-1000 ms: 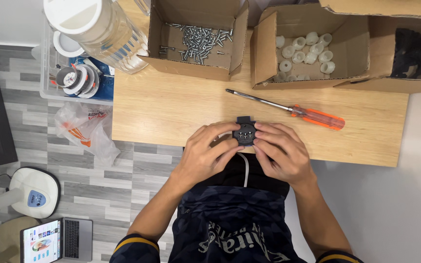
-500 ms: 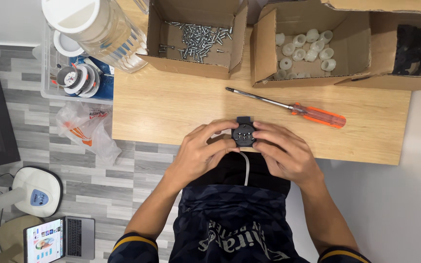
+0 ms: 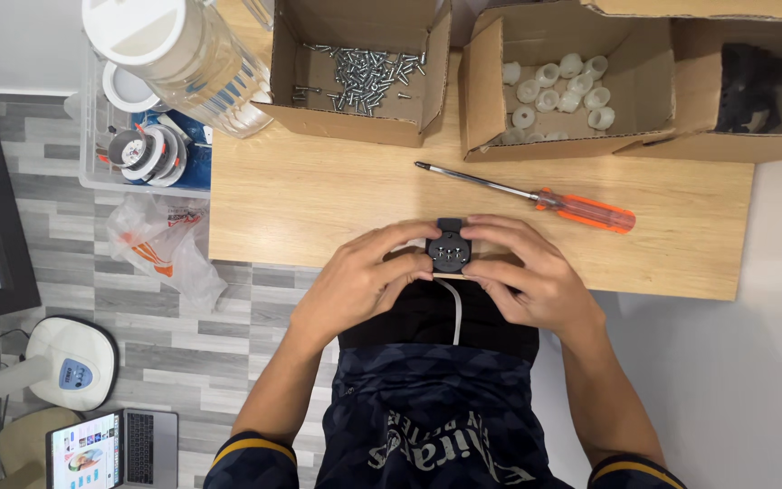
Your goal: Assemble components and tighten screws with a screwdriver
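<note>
A small black round plastic part (image 3: 450, 250) with several holes in its face is held between both hands at the near edge of the wooden table (image 3: 319, 204). My left hand (image 3: 364, 281) grips it from the left, fingers curled on its side. My right hand (image 3: 527, 272) grips it from the right, fingers over its top. A white cord (image 3: 452, 312) hangs down from the part over my dark shirt.
An orange-handled screwdriver (image 3: 581, 210) lies on the table behind my hands. At the back stand a cardboard box of screws (image 3: 364, 68), a box of white plastic caps (image 3: 558, 86) and a box with a black part (image 3: 748, 86). A clear jar (image 3: 174, 54) is at left.
Both hands keep their hold on the black part at the table edge; the fingers shifted only slightly.
</note>
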